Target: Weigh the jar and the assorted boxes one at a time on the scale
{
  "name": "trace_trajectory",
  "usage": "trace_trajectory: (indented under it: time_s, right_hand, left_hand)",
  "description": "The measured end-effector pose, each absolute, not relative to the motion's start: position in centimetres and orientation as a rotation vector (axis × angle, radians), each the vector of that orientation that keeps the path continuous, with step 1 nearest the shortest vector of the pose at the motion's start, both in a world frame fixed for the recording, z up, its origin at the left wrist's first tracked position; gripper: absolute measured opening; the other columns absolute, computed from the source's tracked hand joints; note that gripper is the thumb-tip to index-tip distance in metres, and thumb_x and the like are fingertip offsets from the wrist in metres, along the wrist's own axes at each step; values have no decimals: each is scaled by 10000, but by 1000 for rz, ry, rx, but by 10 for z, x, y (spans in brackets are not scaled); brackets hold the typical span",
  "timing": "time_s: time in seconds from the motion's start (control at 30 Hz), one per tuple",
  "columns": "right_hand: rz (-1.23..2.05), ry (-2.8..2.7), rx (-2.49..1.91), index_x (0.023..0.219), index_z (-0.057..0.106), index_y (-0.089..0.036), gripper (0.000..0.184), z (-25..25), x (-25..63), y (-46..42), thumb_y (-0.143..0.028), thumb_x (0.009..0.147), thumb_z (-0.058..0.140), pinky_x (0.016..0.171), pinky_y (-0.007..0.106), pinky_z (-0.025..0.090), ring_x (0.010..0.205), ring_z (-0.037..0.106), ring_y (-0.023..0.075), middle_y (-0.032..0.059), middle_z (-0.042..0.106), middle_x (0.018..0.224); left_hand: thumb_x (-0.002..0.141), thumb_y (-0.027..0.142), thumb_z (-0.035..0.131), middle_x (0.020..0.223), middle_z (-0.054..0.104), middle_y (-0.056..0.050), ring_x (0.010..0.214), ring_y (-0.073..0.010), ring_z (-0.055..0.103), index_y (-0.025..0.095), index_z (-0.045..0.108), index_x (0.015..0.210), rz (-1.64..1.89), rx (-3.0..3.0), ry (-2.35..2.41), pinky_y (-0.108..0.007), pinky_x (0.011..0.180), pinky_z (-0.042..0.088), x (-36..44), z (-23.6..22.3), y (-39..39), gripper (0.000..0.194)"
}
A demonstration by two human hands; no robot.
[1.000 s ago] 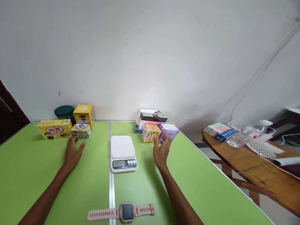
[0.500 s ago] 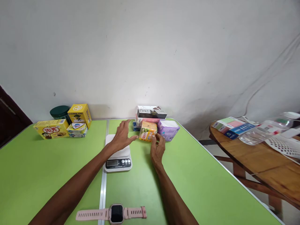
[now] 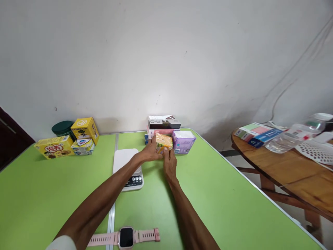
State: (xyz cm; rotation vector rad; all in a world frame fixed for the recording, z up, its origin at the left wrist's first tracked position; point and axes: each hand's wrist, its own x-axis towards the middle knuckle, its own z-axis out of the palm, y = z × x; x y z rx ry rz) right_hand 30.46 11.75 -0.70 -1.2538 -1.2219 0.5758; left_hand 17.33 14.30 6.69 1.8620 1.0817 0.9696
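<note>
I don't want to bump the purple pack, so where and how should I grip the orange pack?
Probably by its left side and near face, coming from the front left: the orange pack is boxy, stacked boxes stand behind it and the purple pack sits close on its right. The left hand is at its left side.
</note>
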Motion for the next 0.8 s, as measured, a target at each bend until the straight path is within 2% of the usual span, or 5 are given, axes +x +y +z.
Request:
trace_trajectory:
  time_s: [0.07,0.13,0.3,0.6,0.8]
  right_hand:
    - [543,-1229,-1238,1056,624,-184,501,-2,299,110,-642,983,435,801,387,503,859,641,257,120,740,983]
    - [476,-1265,-1186,1003,600,-197,459,6,289,101,-625,988,435,781,392,509,819,635,253,109,727,928]
    - [364,-1477,-999,1070,604,-215,378,23,255,76,-553,1025,441,834,413,546,883,668,260,108,723,992]
    - [465,-1671,-917,1263,624,-186,437,21,213,54,-532,1033,487,976,491,549,1076,682,303,162,724,1176]
    - [655,-1531,-973,1323,628,-167,564,13,229,68,-583,1067,345,1018,468,535,1172,675,281,169,719,1271]
  left_hand:
    - [606,307,845,1580,391,-256,1469,-495,367,145,325,1581,908,1913,1256,-648,1194,328,171,72,124,1117]
    - [667,276,789,1603,325,-257,1491,-484,316,146,213,1624,943,1979,1352,-652,1216,287,162,76,101,1125]
    - [720,160,655,1574,325,-229,1476,-416,325,140,105,1653,1144,2008,1447,-585,1235,321,116,76,38,1083]
    - [726,112,574,1392,491,-170,1283,-327,521,182,206,1637,1122,1878,1583,-522,1126,480,56,65,-1,985]
    - [744,140,567,1517,484,-161,1282,-294,581,231,360,1568,1187,1759,1568,-494,1041,542,23,51,10,855]
